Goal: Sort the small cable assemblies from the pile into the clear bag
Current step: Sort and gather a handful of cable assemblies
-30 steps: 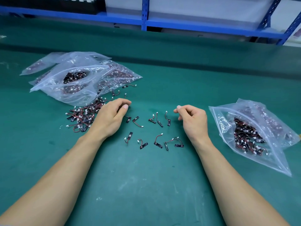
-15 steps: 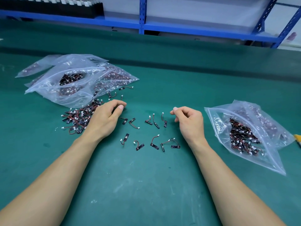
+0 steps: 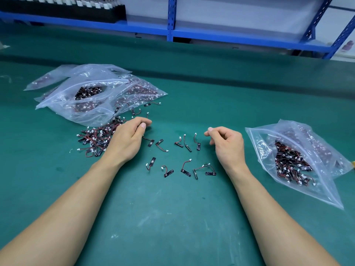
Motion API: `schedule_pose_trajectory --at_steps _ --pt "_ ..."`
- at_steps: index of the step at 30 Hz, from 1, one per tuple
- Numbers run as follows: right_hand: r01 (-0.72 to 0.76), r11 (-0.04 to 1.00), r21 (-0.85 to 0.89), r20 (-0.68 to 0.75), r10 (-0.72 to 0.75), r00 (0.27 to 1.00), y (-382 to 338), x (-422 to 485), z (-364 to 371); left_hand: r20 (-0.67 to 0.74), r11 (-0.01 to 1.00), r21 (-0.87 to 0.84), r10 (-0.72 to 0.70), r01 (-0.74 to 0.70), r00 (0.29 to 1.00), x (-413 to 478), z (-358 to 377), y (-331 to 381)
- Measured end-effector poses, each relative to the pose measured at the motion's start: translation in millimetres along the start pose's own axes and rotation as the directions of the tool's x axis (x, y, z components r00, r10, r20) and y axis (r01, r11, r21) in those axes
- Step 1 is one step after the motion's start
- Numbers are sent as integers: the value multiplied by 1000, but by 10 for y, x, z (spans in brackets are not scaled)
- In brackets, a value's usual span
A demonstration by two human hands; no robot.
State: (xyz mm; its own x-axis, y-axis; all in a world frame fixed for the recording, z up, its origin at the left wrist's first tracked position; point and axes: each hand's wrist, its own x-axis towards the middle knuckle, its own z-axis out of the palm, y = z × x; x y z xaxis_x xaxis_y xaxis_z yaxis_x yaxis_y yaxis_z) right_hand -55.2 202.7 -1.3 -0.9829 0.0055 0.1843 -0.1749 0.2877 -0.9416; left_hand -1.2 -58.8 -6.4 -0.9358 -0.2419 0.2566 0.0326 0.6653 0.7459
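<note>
**Left hand** (image 3: 126, 140) rests at the right edge of the pile (image 3: 96, 138) of small cables. Its fingers are curled and its thumb lies against the forefinger. Whether a cable is pinched there cannot be told; one cable trails out from under the palm.

**Right hand** (image 3: 228, 144) is well to the right of the pile, with fingers loosely curled and relaxed and the thumb tip pointing back toward the pile.

**Pile:** a tangle of short red-and-black wires with black tabs and white plugs, lying on the green table (image 3: 172, 217).

**Loose cables** (image 3: 186, 172) lie just right of the pile, between the two hands. They are spread singly in two rough rows, and most are apart from one another.

**Clear bag** (image 3: 322, 191) lies flat, farthest right of the pile and beyond the right hand. Its mouth faces the pile, and a heap of the same cables is inside.

**Stack of bags** (image 3: 92, 114) lies directly behind the pile, touching its far edge. These bags are also clear and also hold cables. A few stray cables lie at the near right corner of the stack.

**Blue shelf** (image 3: 171, 33) stands far behind the pile, past the table's back edge.
</note>
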Motion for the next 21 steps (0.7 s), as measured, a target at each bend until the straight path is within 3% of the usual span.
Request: schedule_pose_trajectory --at_steps 9,21 --pt "-9 1000 -1 -5 9 1000 1 6 -4 27 1000 11 -19 19 999 18 1 -6" --pt "-5 1000 -30 -7 5 1000 7 9 -16 99 988 119 86 -97 991 17 21 -18"
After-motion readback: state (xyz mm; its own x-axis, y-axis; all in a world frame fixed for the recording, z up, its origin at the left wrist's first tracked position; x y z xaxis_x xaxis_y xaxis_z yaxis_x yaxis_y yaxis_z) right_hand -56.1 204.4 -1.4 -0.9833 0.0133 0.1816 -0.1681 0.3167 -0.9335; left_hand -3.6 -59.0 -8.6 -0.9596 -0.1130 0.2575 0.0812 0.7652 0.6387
